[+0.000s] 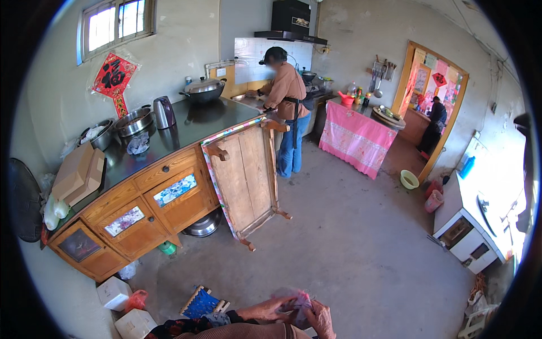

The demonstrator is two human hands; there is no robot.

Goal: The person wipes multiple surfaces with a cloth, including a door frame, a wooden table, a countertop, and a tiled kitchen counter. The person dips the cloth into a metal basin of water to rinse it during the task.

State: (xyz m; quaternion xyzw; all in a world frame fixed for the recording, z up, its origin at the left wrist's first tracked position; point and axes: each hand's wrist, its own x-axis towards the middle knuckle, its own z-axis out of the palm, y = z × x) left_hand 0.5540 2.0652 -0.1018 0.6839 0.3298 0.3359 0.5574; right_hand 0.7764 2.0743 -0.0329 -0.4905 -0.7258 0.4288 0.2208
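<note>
Low in the head view, I hold a thin, crumpled pinkish plastic bag point(302, 301) in front of my body. My left hand point(267, 308) grips its left side, the arm reaching in from the left in a dark floral sleeve. On the other side of the bag, the fingers of my right hand point(320, 318) are closed on the plastic. What is inside the bag, if anything, cannot be made out. A folding stool with a blue woven seat point(200, 303) stands on the floor left of my hands.
A low table tipped on its side point(243, 173) leans against the wooden cabinet point(146, 214). Further back, a person point(288, 93) works at the counter. A pink-draped table point(353, 140) stands near the doorway, where another person is visible. White boxes point(114, 293) sit at lower left, a white stove point(470, 224) at right.
</note>
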